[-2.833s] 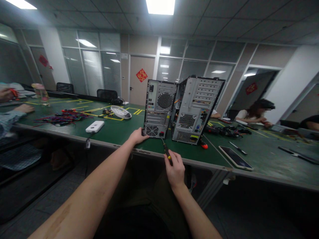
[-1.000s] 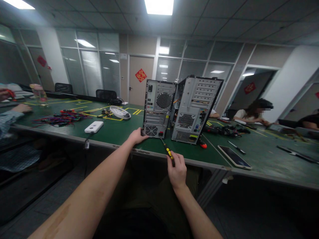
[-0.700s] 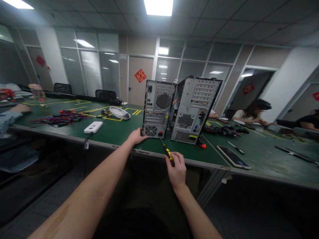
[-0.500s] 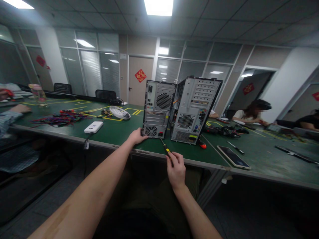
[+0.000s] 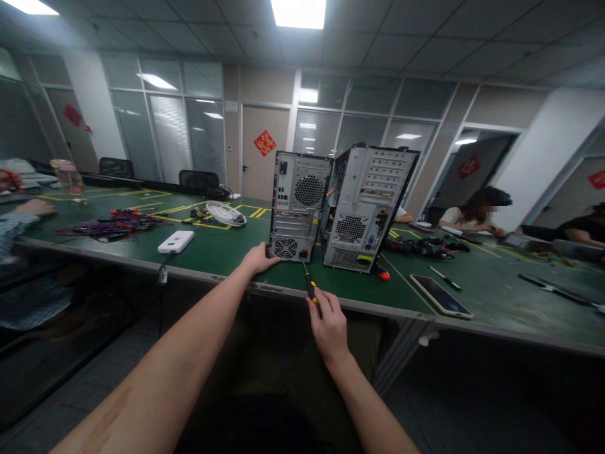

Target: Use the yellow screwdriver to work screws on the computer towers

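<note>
Two computer cases stand upright side by side, rear panels facing me. At the lower left corner of the left computer case [image 5: 299,214], my left hand [image 5: 256,259] grips the edge, its thumb in front and its other fingers partly hidden by the case. My right hand [image 5: 329,323] is closed round the yellow-and-black handle of a screwdriver [image 5: 311,285]. The shaft points up and away from me, its tip by the bottom edge of the left case, below the red power switch. Whether the tip touches a screw is too small to tell. The right computer case [image 5: 366,214] stands untouched.
Left on the green table [image 5: 222,252] lie a white power bank [image 5: 176,241], a wire pile [image 5: 118,224] and a white fan guard [image 5: 225,214]. Rightward are an orange-ended tool [image 5: 383,275], black cables [image 5: 428,244], a phone [image 5: 440,295] and a pen [image 5: 444,277]. Other people sit at both sides.
My right hand and the screwdriver have shifted slightly left, and the handle sits a little more in line with the shaft's upward direction. My left hand keeps its hold on the case.
</note>
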`<state>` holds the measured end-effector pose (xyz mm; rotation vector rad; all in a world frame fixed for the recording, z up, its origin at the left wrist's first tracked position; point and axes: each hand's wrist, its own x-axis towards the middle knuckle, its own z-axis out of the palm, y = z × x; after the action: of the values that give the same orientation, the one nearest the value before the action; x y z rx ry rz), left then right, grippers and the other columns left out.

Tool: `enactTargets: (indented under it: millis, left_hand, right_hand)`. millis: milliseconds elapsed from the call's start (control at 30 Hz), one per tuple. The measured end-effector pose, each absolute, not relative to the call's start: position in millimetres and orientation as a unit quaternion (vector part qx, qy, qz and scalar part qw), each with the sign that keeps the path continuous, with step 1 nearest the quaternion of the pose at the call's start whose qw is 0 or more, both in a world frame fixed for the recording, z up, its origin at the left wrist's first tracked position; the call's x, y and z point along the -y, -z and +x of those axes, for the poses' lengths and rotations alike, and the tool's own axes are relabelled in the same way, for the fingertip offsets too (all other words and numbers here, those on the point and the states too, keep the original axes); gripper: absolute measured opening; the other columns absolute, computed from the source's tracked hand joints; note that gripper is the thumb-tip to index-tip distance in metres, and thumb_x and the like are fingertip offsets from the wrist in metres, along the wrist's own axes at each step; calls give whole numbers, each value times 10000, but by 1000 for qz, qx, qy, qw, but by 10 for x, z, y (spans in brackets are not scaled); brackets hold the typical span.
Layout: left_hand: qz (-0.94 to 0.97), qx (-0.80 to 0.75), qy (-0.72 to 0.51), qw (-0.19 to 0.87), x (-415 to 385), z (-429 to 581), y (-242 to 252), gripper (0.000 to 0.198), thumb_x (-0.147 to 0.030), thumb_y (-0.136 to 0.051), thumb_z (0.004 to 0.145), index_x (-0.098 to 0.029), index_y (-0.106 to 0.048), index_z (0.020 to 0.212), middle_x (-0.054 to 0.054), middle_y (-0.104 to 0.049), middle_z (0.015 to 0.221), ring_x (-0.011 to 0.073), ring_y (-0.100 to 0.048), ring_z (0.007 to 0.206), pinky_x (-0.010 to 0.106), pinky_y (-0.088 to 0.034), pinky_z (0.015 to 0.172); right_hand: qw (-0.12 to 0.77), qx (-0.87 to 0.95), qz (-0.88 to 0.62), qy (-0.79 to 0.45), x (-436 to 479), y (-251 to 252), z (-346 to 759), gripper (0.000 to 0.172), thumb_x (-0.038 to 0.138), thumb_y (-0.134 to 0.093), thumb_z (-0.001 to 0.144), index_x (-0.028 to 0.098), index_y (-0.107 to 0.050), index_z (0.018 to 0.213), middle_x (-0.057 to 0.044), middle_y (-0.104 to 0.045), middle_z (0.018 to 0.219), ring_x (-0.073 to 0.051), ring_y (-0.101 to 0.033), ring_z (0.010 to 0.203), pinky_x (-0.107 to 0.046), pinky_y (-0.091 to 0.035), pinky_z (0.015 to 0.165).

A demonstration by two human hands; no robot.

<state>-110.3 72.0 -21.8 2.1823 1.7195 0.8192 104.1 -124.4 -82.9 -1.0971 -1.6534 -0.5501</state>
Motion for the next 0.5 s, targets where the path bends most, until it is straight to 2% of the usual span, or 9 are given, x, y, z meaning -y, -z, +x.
enactTargets:
  millis: [267, 500]
  left_hand:
    - [749, -585, -286, 121, -743, -1103, 237, 706, -624, -740, 778, -186, -572, 1306, 164, -692, 1315, 324, -671, 1190, 348, -532, 945]
    - [751, -585, -281, 116, -726, -1098, 227, 708, -627, -732, 782, -171, -572, 1298, 179, -687, 1320, 335, -669, 1195, 352, -534, 938]
  right_hand:
    - [511, 693, -452, 235, 1227, 860, 1053, 375, 165, -506, 1013, 220, -665, 1348, -147, -671, 1202, -235, -676, 1104, -403, -589, 962]
    - [520, 682, -463, 223, 1237, 833, 1055, 284, 292, -584, 1013, 152, -682, 1239, -113, -690, 991, -200, -690, 882, -338, -598, 812]
